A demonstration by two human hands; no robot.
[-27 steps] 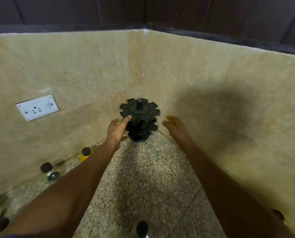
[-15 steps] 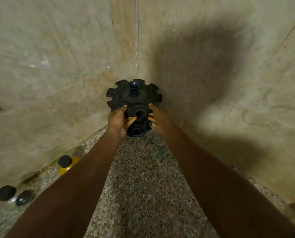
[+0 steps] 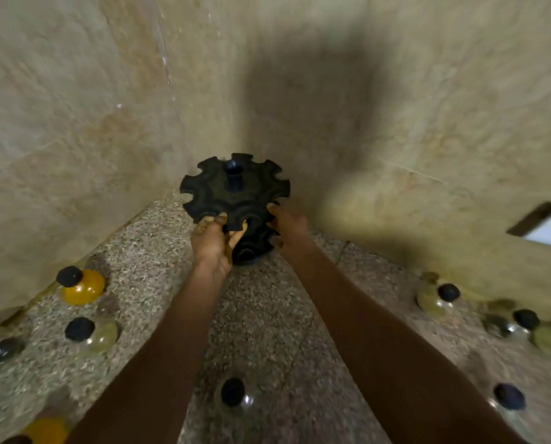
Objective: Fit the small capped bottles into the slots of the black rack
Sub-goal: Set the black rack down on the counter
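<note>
While our left hand and right hand are gripping the black rack in the wall corner, blurred capped bottles are crowding both sides.

A: Your rack is plain black all over, post included.

B: And the bottles?

A: Every cap you see is black. One bottle on your left is amber-yellow; the one nearer you is pale and clear.

B: The desk?

A: Speckled grey and brown, like terrazzo. The walls are mottled beige stone.
</note>
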